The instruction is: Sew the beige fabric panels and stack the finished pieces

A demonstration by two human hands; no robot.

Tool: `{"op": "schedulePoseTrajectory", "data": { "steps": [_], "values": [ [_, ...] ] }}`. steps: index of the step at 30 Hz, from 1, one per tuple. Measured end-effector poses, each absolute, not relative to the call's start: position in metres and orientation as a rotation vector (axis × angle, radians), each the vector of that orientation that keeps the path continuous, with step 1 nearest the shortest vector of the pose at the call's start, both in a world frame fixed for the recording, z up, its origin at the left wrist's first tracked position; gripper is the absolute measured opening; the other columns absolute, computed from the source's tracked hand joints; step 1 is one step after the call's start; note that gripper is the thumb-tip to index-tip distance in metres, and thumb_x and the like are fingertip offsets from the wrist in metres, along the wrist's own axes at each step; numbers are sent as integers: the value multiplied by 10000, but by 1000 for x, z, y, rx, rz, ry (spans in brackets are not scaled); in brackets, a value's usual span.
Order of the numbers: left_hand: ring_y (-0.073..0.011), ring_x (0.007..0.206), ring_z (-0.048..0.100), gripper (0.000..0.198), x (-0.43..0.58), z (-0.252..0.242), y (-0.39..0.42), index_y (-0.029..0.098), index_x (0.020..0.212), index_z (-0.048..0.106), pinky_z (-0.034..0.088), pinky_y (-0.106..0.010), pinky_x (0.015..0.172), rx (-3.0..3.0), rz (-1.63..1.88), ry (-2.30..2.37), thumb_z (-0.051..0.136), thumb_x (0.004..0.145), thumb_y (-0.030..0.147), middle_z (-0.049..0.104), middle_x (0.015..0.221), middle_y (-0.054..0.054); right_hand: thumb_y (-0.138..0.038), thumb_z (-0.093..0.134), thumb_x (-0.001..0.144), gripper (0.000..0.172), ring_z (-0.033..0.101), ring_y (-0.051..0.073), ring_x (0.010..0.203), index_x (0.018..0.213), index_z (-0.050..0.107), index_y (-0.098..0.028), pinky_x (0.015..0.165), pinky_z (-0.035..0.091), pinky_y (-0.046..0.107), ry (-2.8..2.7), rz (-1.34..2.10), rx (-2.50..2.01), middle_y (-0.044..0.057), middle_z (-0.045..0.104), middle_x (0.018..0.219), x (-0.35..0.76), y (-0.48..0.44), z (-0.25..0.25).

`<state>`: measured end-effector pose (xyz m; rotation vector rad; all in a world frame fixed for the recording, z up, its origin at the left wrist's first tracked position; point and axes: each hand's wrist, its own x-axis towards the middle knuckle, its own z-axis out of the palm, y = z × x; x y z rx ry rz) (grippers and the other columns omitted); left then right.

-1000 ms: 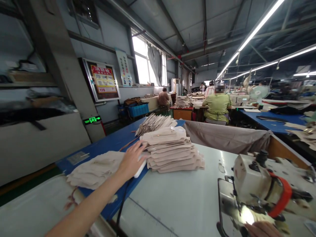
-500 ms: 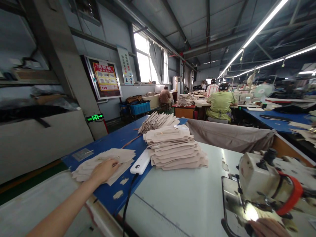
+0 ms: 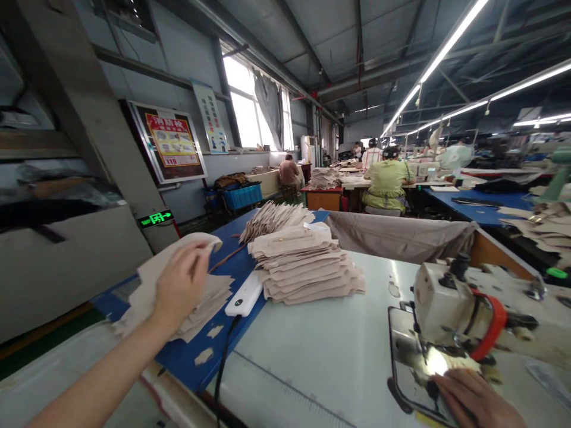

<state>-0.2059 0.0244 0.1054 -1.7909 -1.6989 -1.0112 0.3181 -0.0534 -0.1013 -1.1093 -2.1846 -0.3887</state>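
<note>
My left hand (image 3: 181,282) pinches the edge of a beige fabric piece (image 3: 154,261), lifted and curling over the fingertips. Below it, a fanned pile of similar pieces (image 3: 207,306) lies on the blue tabletop. At the lower right, my right hand (image 3: 477,395) rests beside the lit needle area of a white sewing machine (image 3: 439,303). Its fingers are pressed together and point toward the lamp; whatever lies beneath them is hidden. Between the hands, a tall stack of beige fabric pieces (image 3: 307,273) stands, with a white device (image 3: 245,294) and its black cable beside it.
Behind the stack lies another fanned fabric bundle (image 3: 276,219). A grey cloth (image 3: 401,235) hangs along the table's far side. A printed ruler (image 3: 289,389) marks the pale tabletop. Several people sit farther back, one in a yellow-green top (image 3: 390,184).
My left hand has risen from the pile, raising a fabric piece by its edge. My right hand shows more fully beside the needle. The whole view has shifted slightly to the right.
</note>
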Motion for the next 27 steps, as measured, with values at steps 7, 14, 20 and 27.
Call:
{"op": "schedulePoseTrajectory", "data": {
  "steps": [7,14,20,27],
  "values": [
    [-181,979,690,419,-24,-41,-16,195,1120,649,548,-288,894,-2555,-808,-1261,257,1003,284,720,1098,-65,-216,402,985,278,618,186,835,938,676,-197,773,498,294,-2272,-58,-1353,69,671,870,283,-76,-65],
    [-262,1019,679,419,40,-91,-19,189,1051,704,532,-447,955,-2823,-730,-1054,329,972,358,716,1105,-92,-181,409,966,234,575,193,844,925,639,-189,762,467,299,-2201,-12,-1537,77,635,868,312,-111,-46],
    [-208,1123,628,439,19,-87,16,301,1193,655,503,-351,992,-2910,-803,-1177,306,957,421,643,1261,5,-181,383,957,284,618,206,910,1022,658,-156,835,480,313,-1753,-115,-1967,113,660,961,396,-119,-53],
    [-330,1300,468,526,21,-97,28,286,1348,552,381,-551,1039,-2866,-295,-1204,430,879,490,482,1430,-76,-137,572,839,129,639,210,800,822,699,-161,722,449,265,-1677,-1,-2221,76,679,832,426,-97,-49]
  ]
}}
